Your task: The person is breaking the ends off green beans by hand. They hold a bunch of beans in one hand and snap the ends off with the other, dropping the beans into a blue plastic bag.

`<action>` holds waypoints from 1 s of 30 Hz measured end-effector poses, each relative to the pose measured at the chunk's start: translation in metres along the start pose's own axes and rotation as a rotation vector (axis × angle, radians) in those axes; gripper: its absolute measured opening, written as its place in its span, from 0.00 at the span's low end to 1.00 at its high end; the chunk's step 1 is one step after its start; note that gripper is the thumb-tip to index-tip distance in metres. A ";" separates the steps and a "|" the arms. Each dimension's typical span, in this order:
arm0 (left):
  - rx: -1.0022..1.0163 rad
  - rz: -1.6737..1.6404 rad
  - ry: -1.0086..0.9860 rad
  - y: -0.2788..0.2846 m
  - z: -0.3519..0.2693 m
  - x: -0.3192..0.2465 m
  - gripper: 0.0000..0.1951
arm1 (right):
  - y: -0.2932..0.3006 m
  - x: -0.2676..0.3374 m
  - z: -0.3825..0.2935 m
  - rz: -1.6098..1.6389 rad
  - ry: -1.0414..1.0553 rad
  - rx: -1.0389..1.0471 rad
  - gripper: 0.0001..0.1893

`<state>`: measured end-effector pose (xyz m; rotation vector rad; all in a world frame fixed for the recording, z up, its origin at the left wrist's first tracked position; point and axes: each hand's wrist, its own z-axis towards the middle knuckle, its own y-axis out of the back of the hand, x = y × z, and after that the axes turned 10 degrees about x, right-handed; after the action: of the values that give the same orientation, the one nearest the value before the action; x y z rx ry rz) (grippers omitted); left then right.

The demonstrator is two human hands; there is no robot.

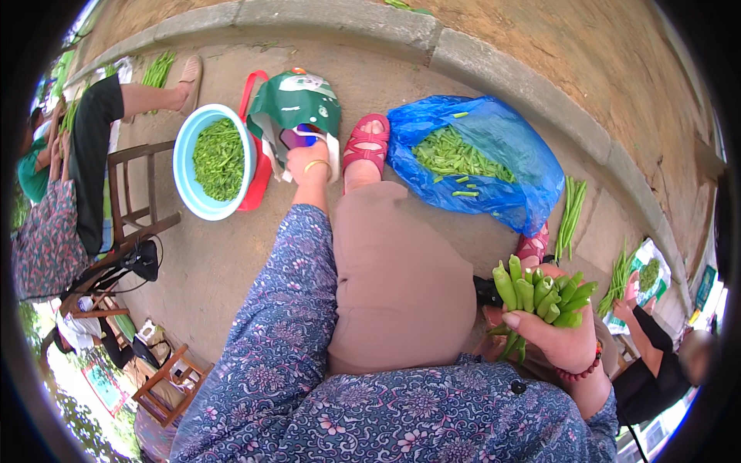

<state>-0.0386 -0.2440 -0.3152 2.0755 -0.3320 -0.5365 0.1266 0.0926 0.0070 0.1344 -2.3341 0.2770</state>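
Observation:
My left hand (308,164), with a gold-coloured bangle at the wrist, is at the mouth of a green and white bag (301,104). It is closed on the near end of what looks like a phone (296,138) with a blue and purple face; the fingertips are partly hidden. My right hand (558,335), wearing a red bead bracelet, grips a bundle of thick green vegetable stems (541,295) with their cut ends upward. Chopped green stems (457,153) lie in a blue plastic bag (498,202) between my feet.
A light blue basin (184,168) of chopped greens stands left of the bag, by a red item (257,179). Long stems (571,217) lie on the pavement at right. A wooden chair (147,188) and people are at left; another person sits far right. A stone kerb (347,23) curves behind.

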 end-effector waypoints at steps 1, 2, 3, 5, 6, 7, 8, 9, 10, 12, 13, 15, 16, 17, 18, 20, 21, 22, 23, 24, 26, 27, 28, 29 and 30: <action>-0.009 0.012 -0.007 0.008 -0.016 -0.002 0.32 | -0.002 0.001 -0.001 0.009 0.002 -0.009 0.21; -0.011 0.038 -0.015 0.011 -0.023 0.001 0.34 | -0.005 0.002 -0.003 0.019 0.004 -0.019 0.21; -0.013 0.065 -0.021 0.011 -0.027 0.005 0.36 | -0.006 0.002 -0.005 0.028 0.004 -0.027 0.21; -0.041 0.100 -0.012 0.013 -0.031 0.012 0.35 | -0.009 0.002 -0.008 0.032 0.028 -0.005 0.21; -0.043 0.098 -0.020 0.015 -0.035 0.014 0.35 | -0.010 0.002 -0.009 0.037 0.037 0.003 0.21; -0.045 0.096 -0.028 0.018 -0.037 0.017 0.34 | -0.011 0.002 -0.010 0.044 0.044 0.007 0.21; -0.060 0.091 -0.054 0.018 -0.035 0.022 0.35 | -0.012 0.002 -0.012 0.052 0.050 0.009 0.21; -0.073 0.097 -0.049 0.018 -0.035 0.024 0.35 | -0.013 0.002 -0.013 0.058 0.055 0.011 0.20; -0.086 0.102 -0.045 0.017 -0.035 0.026 0.35 | -0.013 0.000 -0.014 0.063 0.057 0.011 0.20; -0.097 0.115 -0.034 0.018 -0.036 0.027 0.36 | -0.012 -0.003 -0.016 0.073 0.058 0.006 0.20; -0.094 0.122 -0.026 0.019 -0.037 0.026 0.36 | -0.012 -0.002 -0.016 0.064 0.061 0.006 0.20; -0.100 0.136 -0.015 0.019 -0.038 0.025 0.37 | -0.011 -0.002 -0.016 0.049 0.065 0.008 0.20; -0.108 0.144 -0.012 0.018 -0.038 0.025 0.37 | -0.010 -0.002 -0.016 0.041 0.058 0.012 0.20; -0.117 0.151 -0.009 0.017 -0.037 0.025 0.37 | -0.009 -0.001 -0.017 0.033 0.052 0.017 0.20; -0.117 0.157 -0.005 0.017 -0.037 0.024 0.38 | -0.008 0.000 -0.017 0.024 0.046 0.019 0.19; -0.117 0.169 0.004 0.016 -0.038 0.023 0.38 | -0.008 0.001 -0.017 0.015 0.069 0.018 0.20; -0.114 0.176 0.003 0.015 -0.037 0.023 0.38 | -0.008 0.001 -0.017 0.010 0.080 0.017 0.20; -0.110 0.183 0.002 0.014 -0.036 0.024 0.38 | -0.007 0.000 -0.017 0.012 0.075 0.019 0.20; -0.107 0.191 0.001 0.013 -0.034 0.025 0.38 | -0.005 -0.001 -0.017 0.013 0.071 0.022 0.20; -0.106 0.189 0.007 0.013 -0.034 0.025 0.38 | -0.004 -0.001 -0.016 0.014 0.067 0.025 0.20; -0.103 0.187 0.017 0.012 -0.034 0.024 0.38 | -0.003 0.000 -0.016 0.010 0.061 0.020 0.20; -0.103 0.185 0.017 0.013 -0.034 0.024 0.38 | -0.003 0.001 -0.016 0.008 0.059 0.017 0.20; -0.104 0.184 0.017 0.014 -0.035 0.023 0.38 | -0.004 0.001 -0.016 0.022 0.056 0.015 0.20; -0.104 0.183 0.017 0.015 -0.036 0.021 0.38 | -0.004 0.001 -0.015 0.036 0.054 0.013 0.20; -0.098 0.181 0.016 0.016 -0.038 0.019 0.38 | -0.005 0.002 -0.015 0.050 0.051 0.010 0.20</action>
<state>-0.0035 -0.2331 -0.2886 1.9319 -0.4699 -0.4186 0.1367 0.0918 0.0193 0.0725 -2.2886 0.3130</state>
